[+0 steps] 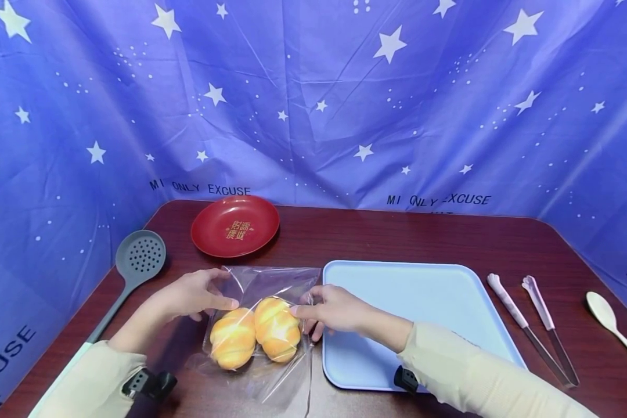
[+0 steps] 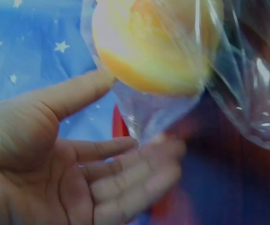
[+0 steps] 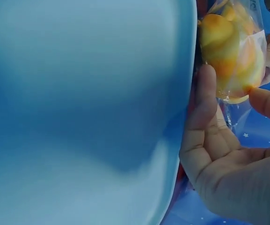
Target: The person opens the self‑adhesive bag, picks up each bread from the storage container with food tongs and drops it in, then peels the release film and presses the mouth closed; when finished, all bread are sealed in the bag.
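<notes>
Two golden bread rolls (image 1: 233, 338) lie side by side inside a clear plastic bag (image 1: 271, 278) on the dark wooden table. At the bag's left side is my left hand (image 1: 204, 296), its thumb against the plastic by one roll. Its fingers stretch loosely under the bag's edge in the left wrist view. My right hand (image 1: 339, 310) is at the bag's right side, thumb touching the plastic near the other roll. In the right wrist view, the fingers of that hand bend slightly beside the bagged roll (image 3: 223, 51), spread apart from the thumb.
Right of the bag is a light blue tray (image 1: 413, 278), partly under my right forearm. A red plate (image 1: 235, 227) sits behind the bag. The grey slotted skimmer (image 1: 140, 255) lies at left; tongs (image 1: 538, 331) and a cream spoon (image 1: 603, 310) lie at right.
</notes>
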`<state>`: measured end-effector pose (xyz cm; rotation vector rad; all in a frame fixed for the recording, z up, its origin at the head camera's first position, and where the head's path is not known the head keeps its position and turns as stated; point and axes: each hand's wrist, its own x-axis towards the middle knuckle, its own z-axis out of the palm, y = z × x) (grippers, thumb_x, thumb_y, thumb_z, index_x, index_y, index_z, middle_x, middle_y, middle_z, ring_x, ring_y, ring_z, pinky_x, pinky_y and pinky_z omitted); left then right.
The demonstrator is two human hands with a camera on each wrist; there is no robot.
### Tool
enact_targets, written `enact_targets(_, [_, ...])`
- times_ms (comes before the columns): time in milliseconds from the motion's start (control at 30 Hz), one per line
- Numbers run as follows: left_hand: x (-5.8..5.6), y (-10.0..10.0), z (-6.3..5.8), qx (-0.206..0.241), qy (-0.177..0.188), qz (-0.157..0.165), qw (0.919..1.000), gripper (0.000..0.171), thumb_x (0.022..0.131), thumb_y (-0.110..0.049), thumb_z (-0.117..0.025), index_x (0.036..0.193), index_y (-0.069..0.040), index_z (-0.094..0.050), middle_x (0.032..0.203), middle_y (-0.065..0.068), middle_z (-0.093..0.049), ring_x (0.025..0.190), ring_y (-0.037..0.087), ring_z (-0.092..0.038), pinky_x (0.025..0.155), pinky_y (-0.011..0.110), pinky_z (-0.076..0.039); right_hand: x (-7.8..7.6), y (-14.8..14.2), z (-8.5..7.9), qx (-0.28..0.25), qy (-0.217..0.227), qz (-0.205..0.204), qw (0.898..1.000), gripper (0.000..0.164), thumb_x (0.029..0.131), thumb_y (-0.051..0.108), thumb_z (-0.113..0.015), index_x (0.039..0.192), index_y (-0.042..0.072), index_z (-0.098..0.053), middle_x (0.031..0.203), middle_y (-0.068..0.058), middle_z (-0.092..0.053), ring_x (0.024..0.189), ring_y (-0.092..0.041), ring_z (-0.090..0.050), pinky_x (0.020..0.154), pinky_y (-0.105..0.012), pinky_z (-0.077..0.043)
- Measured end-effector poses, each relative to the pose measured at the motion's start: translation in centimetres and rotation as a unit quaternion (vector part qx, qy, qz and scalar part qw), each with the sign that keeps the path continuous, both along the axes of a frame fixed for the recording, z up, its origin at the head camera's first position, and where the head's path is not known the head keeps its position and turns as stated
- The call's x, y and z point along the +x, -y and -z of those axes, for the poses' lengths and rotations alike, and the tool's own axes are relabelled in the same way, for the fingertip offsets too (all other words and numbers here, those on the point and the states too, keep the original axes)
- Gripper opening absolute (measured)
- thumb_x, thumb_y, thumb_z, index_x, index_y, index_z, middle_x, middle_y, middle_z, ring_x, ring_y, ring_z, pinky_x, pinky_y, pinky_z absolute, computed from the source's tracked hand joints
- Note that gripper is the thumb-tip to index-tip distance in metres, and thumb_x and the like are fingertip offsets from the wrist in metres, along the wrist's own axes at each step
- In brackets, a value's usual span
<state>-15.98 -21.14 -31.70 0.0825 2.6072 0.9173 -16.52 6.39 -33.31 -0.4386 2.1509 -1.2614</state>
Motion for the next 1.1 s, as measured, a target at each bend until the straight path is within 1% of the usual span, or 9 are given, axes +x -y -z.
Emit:
enact_targets(167, [0.4, -1.4, -1.2, -0.130, -0.108, 0.080, 0.9824, 0.073, 0.073, -0.049, -0.070, 0.129, -0.008, -0.047, 0.113, 0.011, -0.057, 0.107, 0.032, -0.051, 0.087, 0.053, -0.041, -0.1, -0.4, -0.8, 0.055, -0.051, 0.006, 0.997, 0.051, 0.086, 0.039, -0.060, 0.115, -0.001, -0.051, 0.069, -0.003, -0.066, 0.056, -0.020, -0.064, 0.060, -0.027, -0.045])
enact_targets(267, [0.7, -2.3, -1.6, -0.096, -0.138, 0.160, 0.9727, 0.070, 0.076, -0.050, -0.066, 0.131, -0.012, -0.047, 0.125, 0.009, -0.051, 0.119, 0.031, -0.043, 0.095, 0.054, -0.034, 0.0, -0.8, -1.6, 0.090, -0.090, 0.016, 0.992, 0.051, 0.086, 0.041, -0.059, 0.118, 0.002, -0.051, 0.068, -0.002, -0.065, 0.054, -0.019, -0.062, 0.061, -0.029, -0.046])
enact_targets(367, [0.8, -3.0, -1.6, -0.049, -0.131, 0.228, 0.9635, 0.073, 0.076, -0.054, -0.064, 0.135, -0.015, -0.044, 0.136, 0.009, -0.043, 0.127, 0.030, -0.034, 0.099, 0.054, -0.029, 0.3, -1.3, -2.2, 0.117, -0.147, 0.025, 0.982, 0.042, 0.085, 0.041, -0.060, 0.110, 0.008, -0.056, 0.065, 0.000, -0.062, 0.052, -0.017, -0.059, 0.050, -0.029, -0.042])
enact_targets(467, [0.7, -3.3, -1.3, -0.029, -0.117, 0.251, 0.9605, 0.077, 0.074, -0.058, -0.062, 0.136, -0.018, -0.042, 0.140, 0.011, -0.038, 0.129, 0.030, -0.031, 0.099, 0.054, -0.029, 1.0, -1.7, -2.3, 0.132, -0.229, 0.024, 0.964, 0.029, 0.084, 0.040, -0.061, 0.097, 0.015, -0.062, 0.062, 0.005, -0.058, 0.050, -0.011, -0.053, 0.046, -0.027, -0.041])
enact_targets(567, [0.5, -3.1, -1.0, -0.027, -0.120, 0.245, 0.9616, 0.078, 0.073, -0.059, -0.063, 0.136, -0.019, -0.042, 0.140, 0.009, -0.038, 0.129, 0.029, -0.031, 0.100, 0.053, -0.029, 2.2, -2.1, -1.9, 0.128, -0.288, 0.009, 0.949, 0.018, 0.083, 0.038, -0.062, 0.084, 0.020, -0.063, 0.061, 0.012, -0.054, 0.051, -0.004, -0.048, 0.047, -0.024, -0.040])
enact_targets(633, [0.5, -2.7, -0.7, -0.020, -0.130, 0.236, 0.9626, 0.076, 0.075, -0.057, -0.063, 0.136, -0.017, -0.042, 0.138, 0.006, -0.041, 0.127, 0.026, -0.034, 0.100, 0.051, -0.030, 3.2, -2.3, -1.5, 0.113, -0.292, -0.006, 0.950, 0.016, 0.084, 0.037, -0.062, 0.079, 0.022, -0.063, 0.060, 0.014, -0.053, 0.051, -0.002, -0.047, 0.046, -0.022, -0.040])
enact_targets(867, [1.5, -0.4, 0.1, -0.028, -0.169, 0.124, 0.9773, 0.045, 0.087, -0.041, -0.057, 0.124, -0.016, -0.053, 0.118, -0.001, -0.057, 0.112, 0.021, -0.052, 0.092, 0.046, -0.040, 6.1, -3.2, -0.3, 0.038, -0.187, -0.045, 0.981, 0.014, 0.085, 0.032, -0.062, 0.076, 0.021, -0.065, 0.051, 0.012, -0.052, 0.040, 0.000, -0.047, 0.042, -0.020, -0.042])
enact_targets(967, [2.3, 1.0, 0.1, -0.053, -0.142, 0.064, 0.9863, 0.023, 0.093, -0.029, -0.051, 0.108, -0.013, -0.058, 0.095, 0.001, -0.062, 0.088, 0.019, -0.059, 0.075, 0.040, -0.047, 6.8, -3.3, -0.1, 0.012, -0.150, -0.053, 0.987, 0.013, 0.085, 0.031, -0.062, 0.079, 0.019, -0.065, 0.051, 0.009, -0.055, 0.034, -0.003, -0.048, 0.042, -0.021, -0.044])
enact_targets(1100, [3.4, 2.7, 0.2, -0.050, -0.049, 0.037, 0.9969, 0.009, 0.092, -0.015, -0.048, 0.091, -0.010, -0.056, 0.073, 0.001, -0.055, 0.065, 0.015, -0.052, 0.060, 0.031, -0.041, 6.6, -3.1, -0.1, -0.004, -0.215, -0.069, 0.974, 0.012, 0.087, 0.030, -0.060, 0.084, 0.020, -0.066, 0.058, 0.015, -0.055, 0.045, 0.002, -0.049, 0.050, -0.016, -0.044])
